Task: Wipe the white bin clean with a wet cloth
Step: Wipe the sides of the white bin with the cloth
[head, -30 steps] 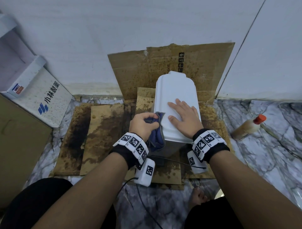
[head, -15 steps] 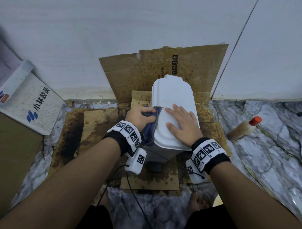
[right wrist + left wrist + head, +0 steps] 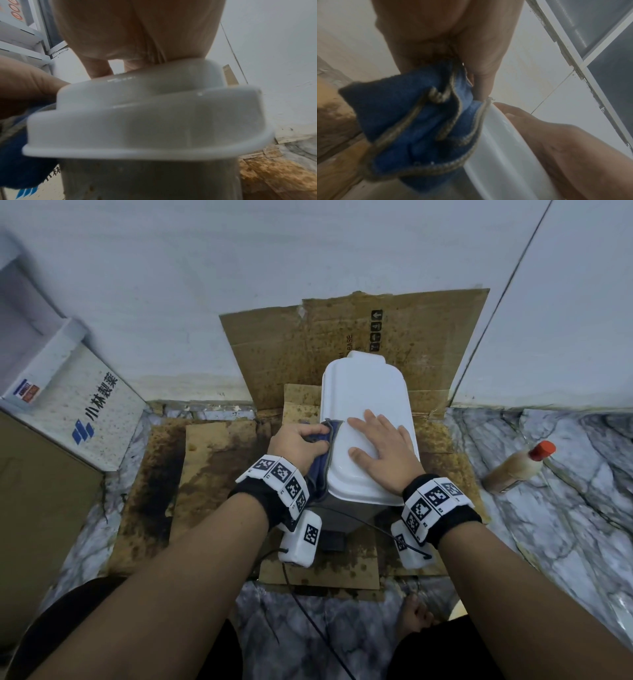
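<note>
White bin [image 3: 366,405]: upright on stained cardboard [image 3: 219,453] on the marble floor, at the wall. Right hand [image 3: 378,451]: fingers straight, flat on the lid. Left hand [image 3: 294,445]: fingers curled around a bunched blue cloth [image 3: 412,121], pressed against the bin's left side. Bottle [image 3: 517,470]: lying right of the cardboard.

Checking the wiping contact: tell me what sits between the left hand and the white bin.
A blue cloth, gripped by the left hand, lies against the white bin's left side; head and left wrist views show it.
</note>
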`<state>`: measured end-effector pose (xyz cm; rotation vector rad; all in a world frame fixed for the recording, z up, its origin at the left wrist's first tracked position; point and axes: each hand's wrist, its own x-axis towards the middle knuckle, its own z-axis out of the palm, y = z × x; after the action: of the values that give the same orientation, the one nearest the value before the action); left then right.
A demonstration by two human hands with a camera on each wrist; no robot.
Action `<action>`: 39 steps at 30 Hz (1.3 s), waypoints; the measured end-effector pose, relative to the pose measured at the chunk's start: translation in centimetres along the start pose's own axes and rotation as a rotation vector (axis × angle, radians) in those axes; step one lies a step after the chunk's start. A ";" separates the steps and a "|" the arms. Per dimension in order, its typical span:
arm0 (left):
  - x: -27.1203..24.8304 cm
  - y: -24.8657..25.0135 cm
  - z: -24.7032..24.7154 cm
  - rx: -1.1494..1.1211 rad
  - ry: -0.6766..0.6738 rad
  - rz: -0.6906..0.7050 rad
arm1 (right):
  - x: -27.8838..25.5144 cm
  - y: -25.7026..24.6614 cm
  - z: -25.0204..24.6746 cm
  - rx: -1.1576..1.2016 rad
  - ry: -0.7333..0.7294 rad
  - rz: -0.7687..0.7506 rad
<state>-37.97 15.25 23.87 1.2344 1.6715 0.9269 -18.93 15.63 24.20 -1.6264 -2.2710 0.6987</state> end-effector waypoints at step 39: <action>-2.3 -0.7 -2.0 -0.089 -0.090 -0.039 | -0.3 -0.4 0.2 -0.088 -0.053 -0.002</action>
<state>-39.66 12.73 24.40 1.1635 1.5616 0.8990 -19.28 15.22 24.28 -1.6635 -2.3713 0.6582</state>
